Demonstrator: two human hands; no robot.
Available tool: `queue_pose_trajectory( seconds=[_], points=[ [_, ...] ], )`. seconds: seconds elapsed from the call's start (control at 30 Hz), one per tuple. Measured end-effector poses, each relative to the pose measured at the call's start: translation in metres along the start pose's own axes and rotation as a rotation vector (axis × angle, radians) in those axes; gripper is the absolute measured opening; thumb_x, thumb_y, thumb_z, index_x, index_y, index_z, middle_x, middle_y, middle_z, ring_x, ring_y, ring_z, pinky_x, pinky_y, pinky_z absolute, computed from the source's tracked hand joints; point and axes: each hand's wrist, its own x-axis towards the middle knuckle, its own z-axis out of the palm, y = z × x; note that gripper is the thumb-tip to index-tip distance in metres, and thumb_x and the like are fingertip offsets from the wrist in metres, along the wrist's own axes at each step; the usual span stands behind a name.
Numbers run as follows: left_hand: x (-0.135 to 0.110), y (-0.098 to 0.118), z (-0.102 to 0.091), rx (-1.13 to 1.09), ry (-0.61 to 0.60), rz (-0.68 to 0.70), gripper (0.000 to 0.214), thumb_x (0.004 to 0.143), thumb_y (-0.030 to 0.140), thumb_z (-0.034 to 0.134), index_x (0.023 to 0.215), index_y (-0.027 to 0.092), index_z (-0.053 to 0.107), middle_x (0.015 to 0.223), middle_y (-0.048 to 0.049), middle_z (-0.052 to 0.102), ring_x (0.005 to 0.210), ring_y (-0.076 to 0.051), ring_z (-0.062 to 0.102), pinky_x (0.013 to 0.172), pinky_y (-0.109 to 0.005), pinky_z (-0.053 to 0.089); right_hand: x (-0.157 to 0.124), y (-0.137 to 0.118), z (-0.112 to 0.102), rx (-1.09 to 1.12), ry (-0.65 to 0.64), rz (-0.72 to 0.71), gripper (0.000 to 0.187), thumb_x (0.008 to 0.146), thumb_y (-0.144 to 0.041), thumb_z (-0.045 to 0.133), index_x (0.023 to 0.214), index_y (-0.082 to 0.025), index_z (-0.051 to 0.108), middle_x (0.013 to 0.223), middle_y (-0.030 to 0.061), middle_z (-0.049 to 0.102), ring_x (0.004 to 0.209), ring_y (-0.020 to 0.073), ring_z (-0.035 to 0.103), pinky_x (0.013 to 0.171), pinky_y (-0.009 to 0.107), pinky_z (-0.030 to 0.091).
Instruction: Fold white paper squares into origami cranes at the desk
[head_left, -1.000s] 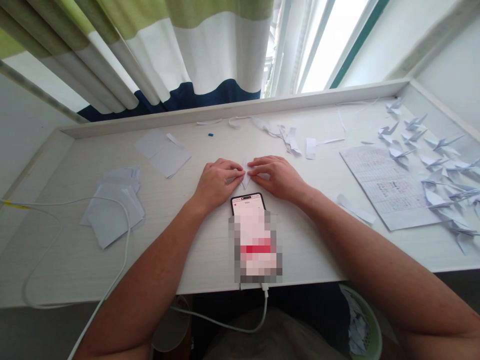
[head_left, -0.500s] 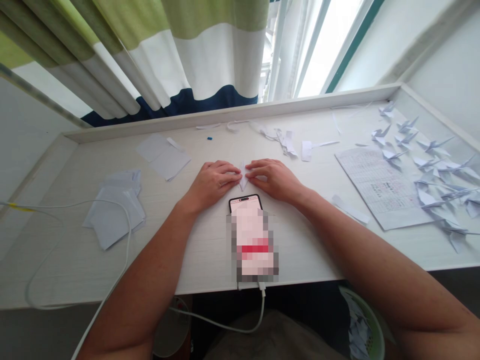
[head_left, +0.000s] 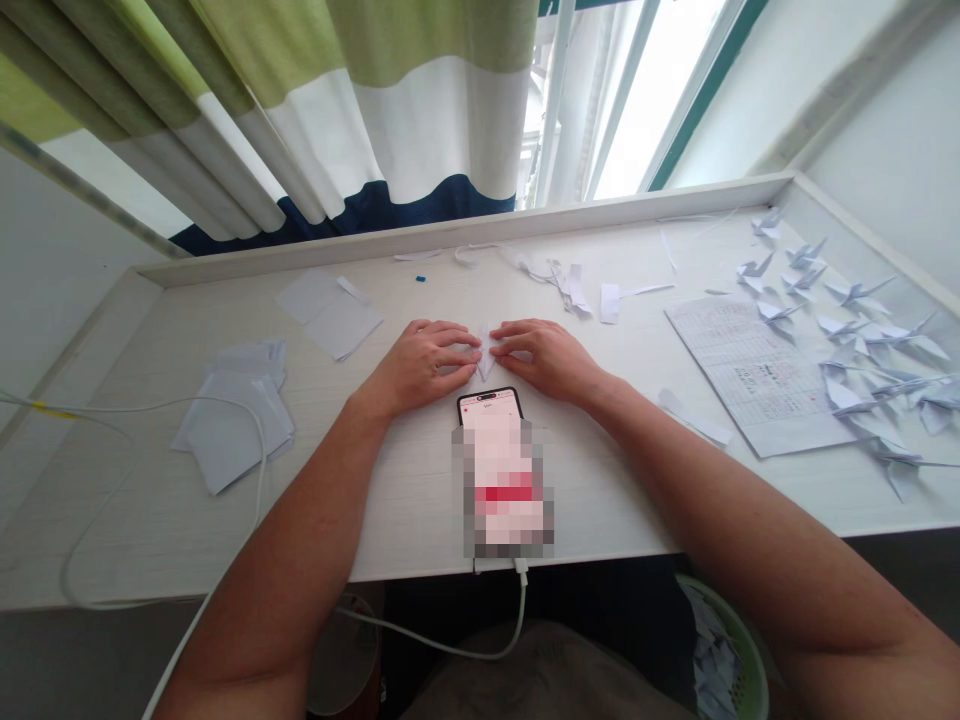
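Observation:
A small folded white paper piece (head_left: 486,352) lies on the white desk (head_left: 420,470), just beyond a phone (head_left: 499,470). My left hand (head_left: 420,362) presses on its left side with the fingers bent and pinched against the paper. My right hand (head_left: 546,356) does the same on its right side. Both sets of fingertips meet at the paper's middle fold. Only a narrow pointed strip of the paper shows between the hands.
A stack of white paper squares (head_left: 232,415) lies at the left, with two more sheets (head_left: 330,310) behind. A white cable (head_left: 150,480) loops across the left. Several folded paper cranes (head_left: 862,340) and a printed sheet (head_left: 750,370) are at the right. Paper scraps (head_left: 570,285) lie by the back rim.
Both hands stay pressed on the folded paper. The view has shifted slightly, so everything sits a little further left and lower.

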Motion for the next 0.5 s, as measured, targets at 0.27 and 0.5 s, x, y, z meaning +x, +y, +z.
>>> queue_pose_trajectory(
  seconds=[0.27, 0.5],
  points=[
    [-0.0013, 0.0043, 0.0001, -0.004, -0.002, -0.014, 0.027, 0.103, 0.034, 0.059, 0.114, 0.033, 0.084, 0.138, -0.0006, 0.077, 0.137, -0.027, 0.066, 0.119, -0.052, 0.037, -0.0003, 0.0052, 0.0012, 0.008, 0.002, -0.027, 0.021, 0.103, -0.025, 0.067, 0.110, -0.028, 0.087, 0.135, 0.0050, 0.079, 0.131, 0.0298, 0.071, 0.114, 0.053, 0.053],
    [0.0001, 0.0002, 0.0064, -0.054, 0.054, -0.013, 0.027, 0.103, 0.032, 0.059, 0.110, 0.031, 0.085, 0.134, -0.0013, 0.079, 0.140, -0.028, 0.064, 0.121, -0.054, 0.040, -0.0020, 0.0077, 0.0005, -0.013, -0.006, -0.076, 0.023, 0.104, -0.024, 0.065, 0.116, -0.027, 0.085, 0.137, 0.0059, 0.078, 0.134, 0.0310, 0.068, 0.115, 0.056, 0.050]
  ],
)
